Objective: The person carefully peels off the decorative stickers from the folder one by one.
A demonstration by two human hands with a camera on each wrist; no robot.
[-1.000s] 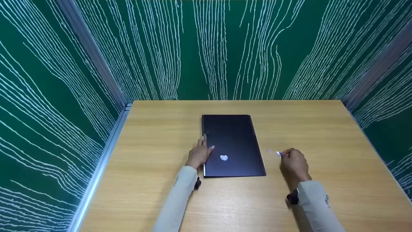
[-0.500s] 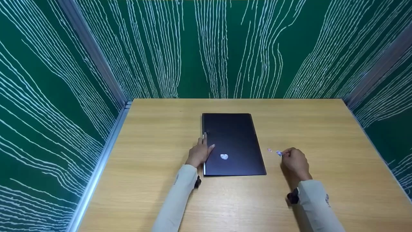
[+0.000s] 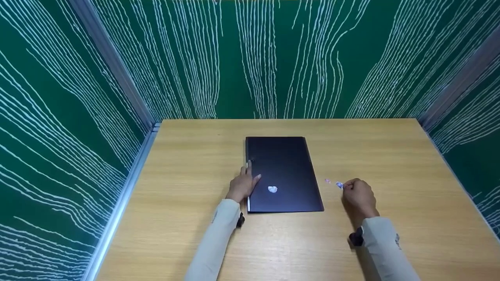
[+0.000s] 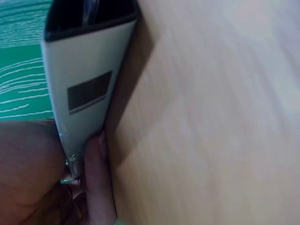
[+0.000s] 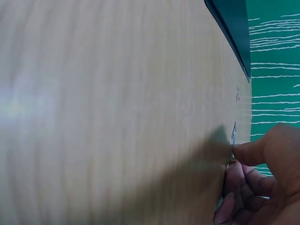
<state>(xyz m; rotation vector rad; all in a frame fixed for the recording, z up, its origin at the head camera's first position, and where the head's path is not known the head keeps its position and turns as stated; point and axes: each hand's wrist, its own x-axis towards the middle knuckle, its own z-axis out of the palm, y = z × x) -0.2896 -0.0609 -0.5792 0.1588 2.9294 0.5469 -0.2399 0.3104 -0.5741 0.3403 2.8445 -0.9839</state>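
A black ring binder [image 3: 281,168] lies flat on the table, its spine to the left. My left hand [image 3: 241,185] holds it at the spine, thumb over the cover and other fingers along the side. In the left wrist view the spine [image 4: 89,65] shows pale with a dark label patch, and a finger touches its lower end. Right of the binder, my right hand [image 3: 359,197] pinches a small shiny scrap [image 3: 339,185] between thumb and fingertip, close to the tabletop. A smaller pinkish scrap [image 3: 327,181] lies between it and the binder.
On the binder's cover is a small whitish patch [image 3: 272,189]. The wooden table [image 3: 187,164] reaches back to a green wall [image 3: 234,78] with white wavy lines. Metal frame bars [image 3: 117,66] stand at the corners.
Both hands stay almost where they were. The shiny scrap in the right fingers has turned slightly, and the whole head view has shifted a little.
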